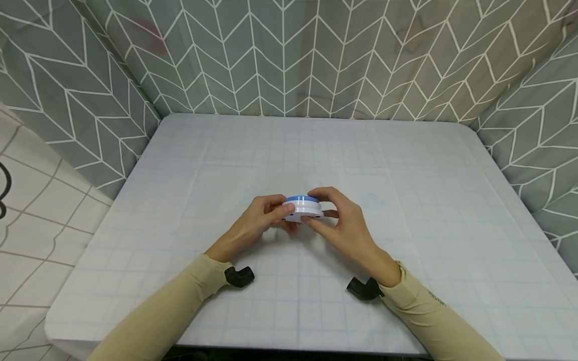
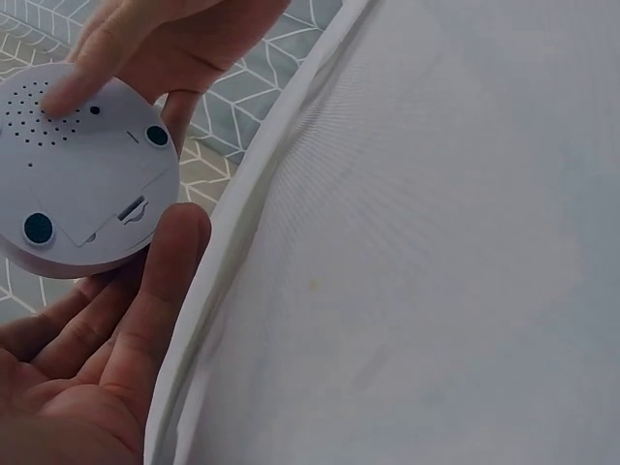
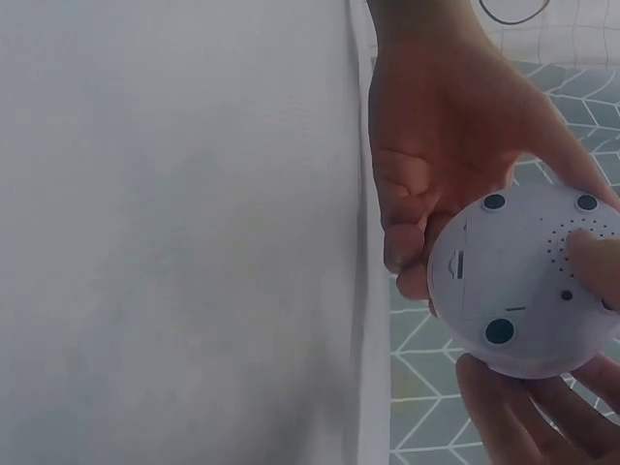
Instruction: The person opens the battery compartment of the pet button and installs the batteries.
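Observation:
Both hands hold a round white device [image 1: 303,211] with a blue top, raised above the table. My left hand [image 1: 255,224] has its thumb against the near left rim, its fingers behind and below. From the other side my right hand [image 1: 347,225] grips it, fingers at the top edge and thumb on the underside. That thumb lies over a patch of small holes in the left wrist view. The white underside [image 3: 523,276] also shows dark round feet and a cover panel with a latch. Little of the blue top can be seen.
A white cloth with a faint grid covers the table [image 1: 289,155]. Grey curtains [image 1: 271,60] with white zigzag lines hang behind it and at both sides. White tiled floor [image 1: 40,240] shows at left. A black mount [image 1: 239,277] sits at each wrist.

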`<state>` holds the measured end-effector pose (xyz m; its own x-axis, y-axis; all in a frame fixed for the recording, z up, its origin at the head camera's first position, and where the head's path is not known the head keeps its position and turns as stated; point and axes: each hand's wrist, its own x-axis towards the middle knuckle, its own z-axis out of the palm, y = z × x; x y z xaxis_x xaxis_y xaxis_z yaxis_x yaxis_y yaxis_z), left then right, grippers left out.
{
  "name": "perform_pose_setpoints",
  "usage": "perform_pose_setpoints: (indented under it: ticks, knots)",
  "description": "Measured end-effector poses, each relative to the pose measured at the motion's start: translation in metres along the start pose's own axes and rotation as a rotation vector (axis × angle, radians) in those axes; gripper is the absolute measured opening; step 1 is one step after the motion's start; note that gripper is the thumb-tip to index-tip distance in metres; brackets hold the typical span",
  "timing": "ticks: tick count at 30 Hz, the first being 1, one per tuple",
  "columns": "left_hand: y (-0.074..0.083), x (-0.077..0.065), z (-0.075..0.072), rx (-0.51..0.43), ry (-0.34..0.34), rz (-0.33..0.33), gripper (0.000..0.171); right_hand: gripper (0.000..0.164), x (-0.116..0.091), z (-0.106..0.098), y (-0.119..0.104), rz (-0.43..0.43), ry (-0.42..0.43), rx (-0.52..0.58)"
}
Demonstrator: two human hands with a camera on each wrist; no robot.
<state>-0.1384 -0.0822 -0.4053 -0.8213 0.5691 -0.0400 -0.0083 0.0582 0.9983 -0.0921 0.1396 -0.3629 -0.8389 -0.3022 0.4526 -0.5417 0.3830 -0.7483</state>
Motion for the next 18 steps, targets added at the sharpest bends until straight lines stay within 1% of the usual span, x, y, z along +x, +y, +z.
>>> perform_pose_setpoints:
  ticks: [4, 10, 13, 15, 18]
  knots:
    - [0.000, 0.000, -0.001, -0.003, 0.020, 0.011, 0.043, 0.044, 0.001, -0.002, 0.000, 0.053, 0.000, 0.027]
    - [-0.001, 0.000, -0.004, 0.005, 0.050, 0.044, 0.039, 0.041, 0.001, -0.005, -0.001, 0.099, 0.016, 0.048]
    - [-0.001, 0.000, -0.005, 0.002, 0.060, 0.059, 0.037, 0.037, 0.001, -0.005, 0.000, 0.133, 0.023, 0.049]
    - [-0.001, 0.000, -0.005, 0.010, 0.063, 0.070, 0.036, 0.033, 0.001, -0.005, 0.004, 0.159, 0.021, 0.068]
    - [-0.001, -0.001, -0.006, 0.023, 0.064, 0.086, 0.034, 0.030, -0.001, -0.003, 0.018, 0.213, 0.007, 0.102]
